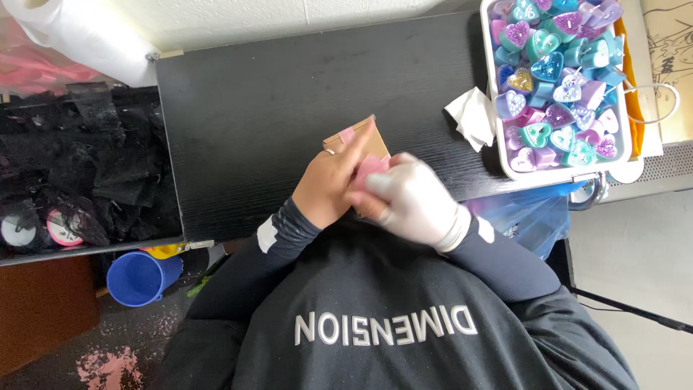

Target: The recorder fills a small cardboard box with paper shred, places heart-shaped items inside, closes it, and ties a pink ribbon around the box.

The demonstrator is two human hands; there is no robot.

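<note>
the left hand (328, 189) is gripping a small brown cardboard box (355, 141) over the black counter (253, 108), one finger stretched along its edge. the gloved right hand (408, 202), at about three o'clock from it, is curling around something pink (369, 167) against the box. a white tray (493, 108) of heart-shaped candles (556, 72) is sitting at two o'clock, with a crumpled tissue (473, 115) just beside it.
</note>
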